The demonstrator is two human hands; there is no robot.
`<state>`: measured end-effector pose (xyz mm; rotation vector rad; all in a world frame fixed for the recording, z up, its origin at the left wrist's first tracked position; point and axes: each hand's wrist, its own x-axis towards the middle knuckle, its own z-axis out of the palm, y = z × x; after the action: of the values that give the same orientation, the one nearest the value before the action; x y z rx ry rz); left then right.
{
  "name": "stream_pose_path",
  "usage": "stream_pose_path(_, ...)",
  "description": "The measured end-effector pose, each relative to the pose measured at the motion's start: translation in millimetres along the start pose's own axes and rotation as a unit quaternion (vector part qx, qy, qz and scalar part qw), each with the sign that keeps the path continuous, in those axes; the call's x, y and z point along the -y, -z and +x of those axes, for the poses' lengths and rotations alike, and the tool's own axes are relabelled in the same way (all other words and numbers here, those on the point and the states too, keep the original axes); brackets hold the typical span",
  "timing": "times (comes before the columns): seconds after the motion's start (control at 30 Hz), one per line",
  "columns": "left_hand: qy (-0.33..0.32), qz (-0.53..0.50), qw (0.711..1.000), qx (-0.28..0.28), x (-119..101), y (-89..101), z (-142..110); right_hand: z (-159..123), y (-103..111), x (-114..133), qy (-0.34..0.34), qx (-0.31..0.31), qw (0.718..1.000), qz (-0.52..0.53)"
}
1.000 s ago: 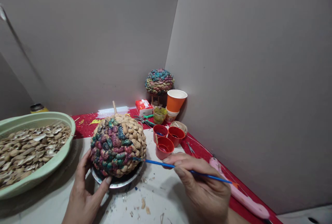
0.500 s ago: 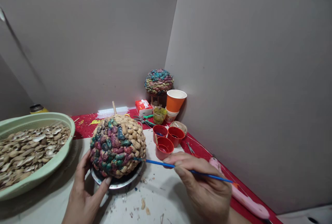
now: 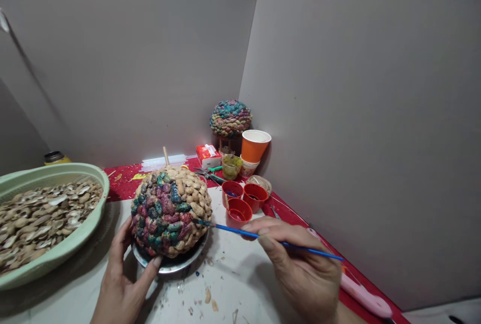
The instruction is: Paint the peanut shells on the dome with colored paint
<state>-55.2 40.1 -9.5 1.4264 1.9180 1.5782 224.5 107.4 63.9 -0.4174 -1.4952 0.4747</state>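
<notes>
A ball covered in peanut shells (image 3: 169, 214) rests in a metal bowl (image 3: 180, 267); its left and front are painted purple, teal and red, while the right and top are bare tan. My left hand (image 3: 126, 274) grips the ball and bowl at the lower left, thumb at the front by the rim. In my right hand (image 3: 296, 264) a blue paintbrush (image 3: 240, 231) is pinched, its dark tip at the ball's right front, where painted shells meet bare ones. Just right of the ball stand three red cups (image 3: 239, 212) holding paint.
At the left is a green basket (image 3: 101, 189) of peanut shells. Behind are a finished-looking coloured shell ball (image 3: 230, 118), an orange paper cup (image 3: 254, 146), a tissue pack (image 3: 208, 155), pliers (image 3: 212, 175) and clear sticks (image 3: 163, 162). A pink tool (image 3: 366, 296) lies right. Grey panels enclose the table.
My right hand has shifted slightly right, and the brush tip has risen a little on the ball. My left hand and the ball stay in place.
</notes>
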Motion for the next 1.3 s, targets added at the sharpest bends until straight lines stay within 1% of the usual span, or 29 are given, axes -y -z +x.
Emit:
stream_pose_path(0.07, -0.002, 0.003, 1.000, 0.002, -0.4, -0.4, 0.3, 0.7, -0.9, 2.1, 0.001, 0.002, 1.000, 0.018)
stream_pose_path(0.17, -0.002, 0.006, 1.000, 0.005, -0.7, -1.0, 0.7, -0.9, -3.9, 4.2, -0.008, 0.052, 0.997, 0.054)
stream_pose_path(0.23, -0.001, 0.010, 1.000, 0.005, -0.1, -1.0, 0.7, -2.2, -4.7, 3.3, -0.007, 0.076, 0.996, 0.055)
stream_pose_path(0.3, -0.002, 0.011, 1.000, 0.003, 1.4, -0.6, 0.3, -2.3, -3.5, 1.0, -0.006, 0.064, 0.997, 0.042)
stream_pose_path(0.4, -0.010, 0.010, 1.000, 0.005, 4.6, 0.1, -0.6, 0.0, 0.0, -1.7, -0.006, 0.013, 1.000, 0.014)
stream_pose_path(0.47, -0.011, 0.010, 1.000, 0.006, 5.7, 0.2, -0.9, 1.8, 1.4, -1.8, -0.006, -0.007, 1.000, 0.005)
stream_pose_path(0.63, -0.005, 0.006, 1.000, -0.004, 2.9, -0.3, 0.0, 3.2, 0.1, 1.8, -0.002, -0.006, 1.000, 0.023)
stream_pose_path(0.77, -0.007, 0.007, 1.000, -0.001, 1.8, -1.3, 0.2, 2.8, 0.5, 4.4, 0.001, -0.010, 0.999, 0.030)
stream_pose_path(0.93, -0.018, 0.008, 1.000, 0.002, 2.5, -2.6, -0.2, 1.0, 2.0, 6.3, 0.013, -0.009, 1.000, 0.012)
stream_pose_path(1.1, -0.011, 0.004, 1.000, 0.003, 0.1, -2.3, -1.0, 1.2, 1.2, 6.6, 0.032, 0.000, 0.999, 0.002)
stream_pose_path(1.3, -0.008, 0.005, 1.000, 0.001, 0.7, -1.4, 0.0, 0.3, 0.8, 4.1, 0.014, -0.006, 1.000, -0.009)
